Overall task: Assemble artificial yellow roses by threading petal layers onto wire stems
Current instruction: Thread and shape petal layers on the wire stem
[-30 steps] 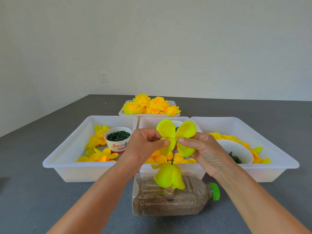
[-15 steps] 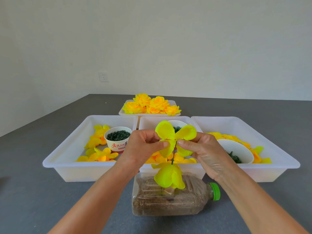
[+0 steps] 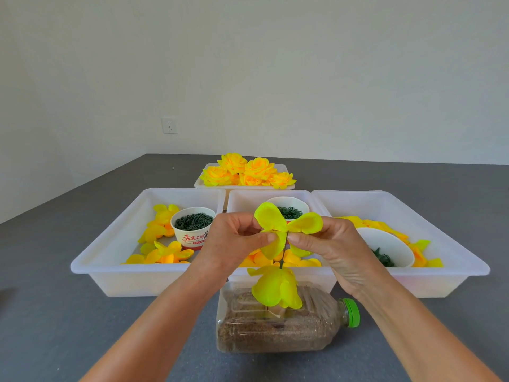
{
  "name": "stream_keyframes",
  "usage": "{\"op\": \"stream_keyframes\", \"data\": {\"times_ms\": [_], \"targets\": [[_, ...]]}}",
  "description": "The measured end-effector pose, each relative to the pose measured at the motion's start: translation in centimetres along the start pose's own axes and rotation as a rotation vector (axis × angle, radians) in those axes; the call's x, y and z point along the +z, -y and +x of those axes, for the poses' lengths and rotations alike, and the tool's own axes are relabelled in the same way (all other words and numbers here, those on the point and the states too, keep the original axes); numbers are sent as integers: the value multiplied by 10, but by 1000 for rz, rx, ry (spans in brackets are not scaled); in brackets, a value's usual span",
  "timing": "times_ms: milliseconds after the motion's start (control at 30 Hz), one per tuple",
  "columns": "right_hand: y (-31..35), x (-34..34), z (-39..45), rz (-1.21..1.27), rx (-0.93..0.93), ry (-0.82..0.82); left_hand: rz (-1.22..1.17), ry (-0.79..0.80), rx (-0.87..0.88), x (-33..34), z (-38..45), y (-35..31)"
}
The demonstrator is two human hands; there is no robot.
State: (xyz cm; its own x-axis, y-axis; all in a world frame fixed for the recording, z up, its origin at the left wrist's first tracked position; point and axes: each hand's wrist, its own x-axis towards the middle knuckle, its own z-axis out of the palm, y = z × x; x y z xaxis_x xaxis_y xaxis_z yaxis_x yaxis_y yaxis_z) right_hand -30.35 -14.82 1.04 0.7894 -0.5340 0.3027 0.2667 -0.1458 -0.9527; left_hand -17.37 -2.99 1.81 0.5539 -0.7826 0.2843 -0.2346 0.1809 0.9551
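Left hand [image 3: 234, 244]: thumb and fingers pinched together on the petal layer [image 3: 286, 224], gripping it from its 9 o'clock side.
Right hand [image 3: 333, 249]: fingertips pinched on the same petal layer from its 3 o'clock side, thumb tip just beside the stem.
Petal layer: yellow-green, spread open between the two hands, two lobes standing up at 11 and 2 o'clock, lower lobes hanging down.
Wire stem [image 3: 283, 249]: thin, dark green, upright, passing through the layer's middle and running down toward 6 o'clock.
Rose bud [image 3: 276, 289]: closed yellow petals on the stem directly below the layer, apart from it.
Bottle [image 3: 275, 329]: clear plastic, lying on its side, filled with brown grain, green cap [image 3: 351, 312] at 3 o'clock; the bud sits at its top face.
Trays: three white ones side by side beyond the hands, at 10 [image 3: 115, 249], 12 [image 3: 248, 197] and 2 o'clock [image 3: 440, 244], holding loose yellow petals.
Cups: a printed paper cup [image 3: 192, 227] and two white bowls [image 3: 289, 208] [image 3: 385, 244] with dark green parts.
Finished roses [image 3: 248, 170]: heaped in a far tray at 12 o'clock.
Table [image 3: 55, 326]: dark grey.
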Motion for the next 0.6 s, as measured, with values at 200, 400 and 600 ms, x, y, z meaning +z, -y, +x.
{"op": "stream_keyframes", "data": {"times_ms": [200,400,600], "targets": [[3,0,-1,-39,-31,-1,3,14,18,0,1,-2],[4,0,-2,-55,-71,6,28,12,23,0,1,-3],[5,0,-2,-111,-149,-34,42,13,35,-1,1,-5]]}}
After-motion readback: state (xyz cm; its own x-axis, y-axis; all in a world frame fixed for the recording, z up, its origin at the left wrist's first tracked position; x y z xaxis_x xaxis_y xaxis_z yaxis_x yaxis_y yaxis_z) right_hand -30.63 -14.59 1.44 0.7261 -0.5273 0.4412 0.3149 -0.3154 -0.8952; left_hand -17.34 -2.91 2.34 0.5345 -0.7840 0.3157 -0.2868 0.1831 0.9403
